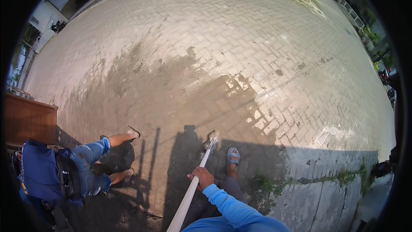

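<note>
Slanting forward-left: right forearm point(226, 203) | right hand point(202, 178): wrapped closed round pale pole point(184, 206) (knuckles up) | left grip: can't tell

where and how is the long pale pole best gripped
Best, I'd judge, by the bare shaft of the long pale pole, wrapped all round: it looks slim and straight, slanting away from the picture's lower edge. The right hand grips it from the right, so a second would suit the nearer stretch, from the left.
</note>
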### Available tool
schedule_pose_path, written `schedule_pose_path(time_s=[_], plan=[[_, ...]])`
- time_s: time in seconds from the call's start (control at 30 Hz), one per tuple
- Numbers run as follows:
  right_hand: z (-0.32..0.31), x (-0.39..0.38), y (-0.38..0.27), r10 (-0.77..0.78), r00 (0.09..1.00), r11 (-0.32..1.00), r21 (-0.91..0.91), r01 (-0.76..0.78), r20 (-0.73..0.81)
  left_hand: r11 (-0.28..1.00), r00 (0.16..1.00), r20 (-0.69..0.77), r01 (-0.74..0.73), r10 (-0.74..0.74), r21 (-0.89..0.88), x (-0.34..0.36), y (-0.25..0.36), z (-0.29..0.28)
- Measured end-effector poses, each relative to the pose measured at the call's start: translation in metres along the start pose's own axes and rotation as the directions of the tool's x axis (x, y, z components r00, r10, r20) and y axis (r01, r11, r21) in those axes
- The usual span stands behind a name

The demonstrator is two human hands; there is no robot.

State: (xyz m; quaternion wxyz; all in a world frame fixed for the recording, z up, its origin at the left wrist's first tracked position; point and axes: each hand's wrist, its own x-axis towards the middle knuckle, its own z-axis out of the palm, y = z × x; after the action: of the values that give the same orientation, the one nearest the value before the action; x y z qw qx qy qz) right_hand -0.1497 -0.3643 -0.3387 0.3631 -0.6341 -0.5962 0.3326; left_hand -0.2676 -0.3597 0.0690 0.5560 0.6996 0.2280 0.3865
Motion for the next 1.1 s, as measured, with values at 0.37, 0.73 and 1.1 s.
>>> schedule_pose_path(time_s=[0.37,0.73,1.1], plan=[[0.166,-0.075,-0.014,0.049,0.718,0.932,0.227,-0.283,0.694,0.958,0.932,-0.292,0.258,-0.214,0.123,-0.003,-0.032,0.013],[0.026,0.094,-0.065,-0.427,0.904,0.864,0.299,0.404,0.014,0.957,0.88,-0.376,-0.268,0.291,0.115,0.024,-0.024,-0.025],[-0.205,0.317,-0.082,-0.316,0.86,0.831,0.32,0.455,-0.401,0.933,0.924,-0.364,0.021,0.119,0.359,0.256,-0.127,-0.013]])
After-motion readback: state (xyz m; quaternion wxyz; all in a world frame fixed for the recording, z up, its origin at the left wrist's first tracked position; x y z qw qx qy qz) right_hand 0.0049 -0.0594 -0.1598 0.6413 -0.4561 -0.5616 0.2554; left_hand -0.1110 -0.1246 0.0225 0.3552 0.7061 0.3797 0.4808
